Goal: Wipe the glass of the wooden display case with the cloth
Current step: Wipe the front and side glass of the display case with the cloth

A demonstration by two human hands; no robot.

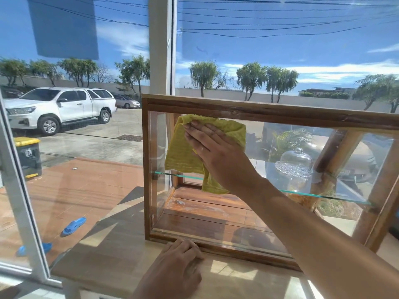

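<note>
flat right hand (pixel 212 152) presses ribbed yellow cloth (pixel 183 156) on smooth glass (pixel 216 212).

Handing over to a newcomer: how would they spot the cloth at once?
Find the wooden display case on the table. On its front glass, upper left, the right hand presses flat the cloth: the only yellow-green, ribbed fabric there.

- I see bright daylight pouring in through the window (pixel 86 104).
- Hard-edged shadows and sunlit patches lie across the counter (pixel 112 255).
- The glass (pixel 216 212) of the display case (pixel 259 113) carries glare and reflections.
- Frame edges bow from wide-angle distortion.
- The near forearm looks slightly soft.
</note>
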